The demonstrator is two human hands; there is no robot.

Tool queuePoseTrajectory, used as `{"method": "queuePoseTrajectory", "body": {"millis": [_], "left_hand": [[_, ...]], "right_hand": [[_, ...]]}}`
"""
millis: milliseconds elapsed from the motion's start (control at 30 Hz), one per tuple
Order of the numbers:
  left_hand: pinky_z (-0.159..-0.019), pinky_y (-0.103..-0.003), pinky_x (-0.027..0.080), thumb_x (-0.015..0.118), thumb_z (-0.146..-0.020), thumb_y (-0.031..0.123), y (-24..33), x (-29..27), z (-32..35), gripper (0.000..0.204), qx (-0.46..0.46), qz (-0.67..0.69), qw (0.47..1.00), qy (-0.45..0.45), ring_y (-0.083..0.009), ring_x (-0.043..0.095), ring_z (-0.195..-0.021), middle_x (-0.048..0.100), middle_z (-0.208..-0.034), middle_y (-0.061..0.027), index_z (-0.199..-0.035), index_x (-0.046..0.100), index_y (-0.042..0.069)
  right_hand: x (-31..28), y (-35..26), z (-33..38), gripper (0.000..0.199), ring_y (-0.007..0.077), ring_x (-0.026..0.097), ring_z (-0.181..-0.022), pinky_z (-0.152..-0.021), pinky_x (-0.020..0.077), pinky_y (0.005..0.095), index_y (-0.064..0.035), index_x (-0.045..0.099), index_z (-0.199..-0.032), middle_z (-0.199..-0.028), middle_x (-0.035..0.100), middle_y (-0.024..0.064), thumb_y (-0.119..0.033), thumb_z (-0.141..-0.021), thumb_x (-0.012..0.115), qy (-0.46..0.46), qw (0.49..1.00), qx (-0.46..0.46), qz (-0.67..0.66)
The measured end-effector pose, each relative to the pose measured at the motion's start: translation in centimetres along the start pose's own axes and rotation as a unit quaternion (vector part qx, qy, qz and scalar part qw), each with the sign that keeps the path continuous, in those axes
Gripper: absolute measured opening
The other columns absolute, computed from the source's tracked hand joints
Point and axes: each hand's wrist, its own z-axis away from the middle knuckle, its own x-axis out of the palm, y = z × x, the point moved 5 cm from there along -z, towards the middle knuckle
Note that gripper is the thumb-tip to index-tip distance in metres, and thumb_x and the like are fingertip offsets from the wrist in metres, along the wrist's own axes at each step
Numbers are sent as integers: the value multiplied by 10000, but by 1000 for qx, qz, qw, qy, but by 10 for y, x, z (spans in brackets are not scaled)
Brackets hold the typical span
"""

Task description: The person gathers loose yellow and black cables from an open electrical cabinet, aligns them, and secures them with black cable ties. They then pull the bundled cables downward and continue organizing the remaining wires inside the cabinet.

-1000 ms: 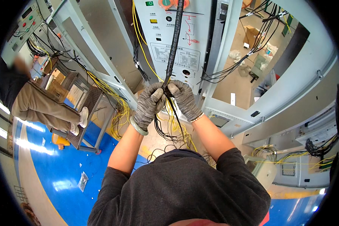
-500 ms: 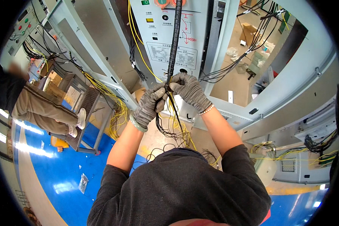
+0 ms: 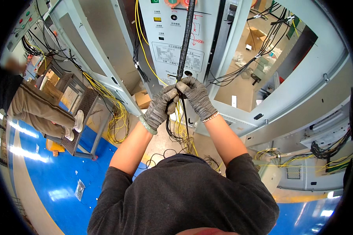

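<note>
A thick bundle of black cables (image 3: 187, 37), wrapped in black spiral, hangs down in front of a light grey switchgear panel (image 3: 166, 41). My left hand (image 3: 161, 105), in a grey knitted glove, has its fingers curled round the lower part of the bundle. Close beside it, my right hand (image 3: 198, 98), gloved the same way, pinches the bundle where the wrapping ends. The two hands nearly touch. Below them loose black wires (image 3: 171, 127) fan out and hang toward the floor, mixed with yellow wires (image 3: 184, 135). My fingers hide the exact spot being gripped.
Open cabinet frames stand on both sides, with black wires (image 3: 239, 74) across the right opening. On the left, coiled yellow wires (image 3: 117, 125) hang by a metal step platform (image 3: 80, 121), where another person (image 3: 43, 105) stands. A cardboard box (image 3: 142, 99) sits behind my left hand.
The view has shifted slightly. My hands stay on the cable bundle at about the same height, and my right fingers have closed in a little over its front.
</note>
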Motion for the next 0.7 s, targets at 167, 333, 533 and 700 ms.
{"method": "queuePoseTrajectory", "body": {"millis": [167, 333, 533, 700], "left_hand": [[-374, -198, 323, 568, -879, 263, 0, -1, 0, 219, 31, -62, 994, 82, -61, 428, -435, 521, -673, 20, -984, 521, 78], [-417, -188, 353, 551, -886, 195, -3, -4, 4, 207, 79, -122, 976, 161, -68, 468, -510, 538, -705, 2, -1011, 520, 33], [-474, -178, 393, 529, -895, 146, 1, 4, 8, 273, 80, -161, 969, 172, -59, 485, -596, 535, -737, 13, -1142, 511, 32], [-504, -179, 427, 514, -898, 119, 3, 10, 10, 266, 109, -165, 962, 186, -54, 501, -630, 540, -773, 7, -1152, 527, 39]], "right_hand": [[1, 7, 19, 350, 119, 561, -700, -667, 481, 265, 9, 504, -1045, -811, 602, 57, -285, -872, 585, 36, 996, -76, -21], [3, -1, 30, 252, 128, 580, -702, -648, 487, 270, 5, 568, -965, -804, 611, 66, -209, -841, 616, 9, 995, -30, 94], [1, -28, 33, 194, 213, 621, -701, -647, 505, 310, -9, 636, -903, -796, 621, 122, -166, -790, 648, 67, 952, -150, 259], [3, -42, 29, 162, 264, 602, -739, -655, 493, 348, -26, 639, -896, -779, 603, 129, -142, -783, 641, 113, 899, -247, 343]]}}
